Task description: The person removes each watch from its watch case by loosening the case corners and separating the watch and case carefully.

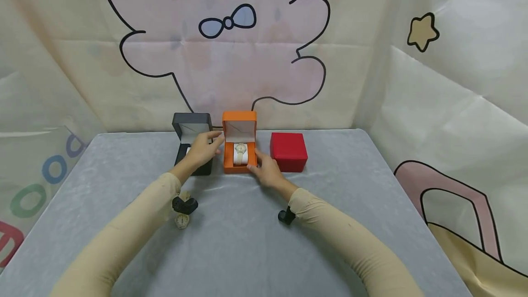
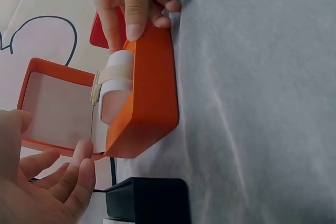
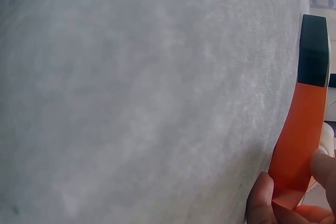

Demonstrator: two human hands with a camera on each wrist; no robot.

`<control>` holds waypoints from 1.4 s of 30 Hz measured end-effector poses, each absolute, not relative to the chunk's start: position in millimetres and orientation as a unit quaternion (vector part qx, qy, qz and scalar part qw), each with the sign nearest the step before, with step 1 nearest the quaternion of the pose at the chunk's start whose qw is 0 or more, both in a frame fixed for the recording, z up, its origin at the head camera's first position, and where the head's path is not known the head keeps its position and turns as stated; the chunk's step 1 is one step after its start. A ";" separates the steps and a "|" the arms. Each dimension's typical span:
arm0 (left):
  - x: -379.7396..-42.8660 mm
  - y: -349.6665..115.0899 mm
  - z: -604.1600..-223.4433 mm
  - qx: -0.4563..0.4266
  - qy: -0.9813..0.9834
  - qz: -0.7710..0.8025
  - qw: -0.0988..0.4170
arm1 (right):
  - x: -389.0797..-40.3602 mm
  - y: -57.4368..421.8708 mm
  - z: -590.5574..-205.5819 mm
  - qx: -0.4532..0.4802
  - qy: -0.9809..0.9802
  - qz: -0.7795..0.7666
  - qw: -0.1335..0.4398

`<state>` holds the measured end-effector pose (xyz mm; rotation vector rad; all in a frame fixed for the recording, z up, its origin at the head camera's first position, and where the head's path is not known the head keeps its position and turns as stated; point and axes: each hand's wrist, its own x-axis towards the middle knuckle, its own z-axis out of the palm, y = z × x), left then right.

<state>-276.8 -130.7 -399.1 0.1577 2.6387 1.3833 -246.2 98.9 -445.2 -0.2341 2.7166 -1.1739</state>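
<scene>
An orange watch box (image 1: 228, 162) stands with its lid (image 1: 239, 116) raised. Inside it, a wristwatch (image 1: 240, 148) with a pale strap is wrapped round a white cushion (image 2: 116, 59). My right hand (image 1: 268, 171) grips the box's right side near the front corner, its thumb at the front rim in the left wrist view. At the lid's left edge is my left hand (image 1: 203, 149), fingers loosely extended and nothing pinched between them. That hand partly covers a dark grey watch box (image 1: 192, 119) with its lid up.
A red box (image 1: 288, 151), shut, stands to the right of the orange one. Nearer the person, a loose watch (image 1: 182, 220) lies on the grey cloth-covered table (image 1: 231, 251), with another watch (image 1: 184, 195) partly hidden by the left wrist's camera. A printed curtain hangs behind.
</scene>
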 end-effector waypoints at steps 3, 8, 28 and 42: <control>-275.5 -134.4 -398.7 0.070 0.886 0.452 0.072 | -246.4 98.3 -443.9 -0.078 0.913 -0.391 0.084; -273.2 -136.5 -400.2 0.096 0.880 0.459 0.073 | -246.7 97.3 -442.2 -0.078 0.914 -0.390 0.084; -283.6 -127.5 -416.6 0.185 0.886 0.396 0.156 | -246.3 96.2 -441.5 -0.082 0.916 -0.384 0.082; -289.4 -126.1 -415.1 0.191 0.888 0.378 0.180 | -245.6 96.6 -440.9 -0.083 0.917 -0.382 0.083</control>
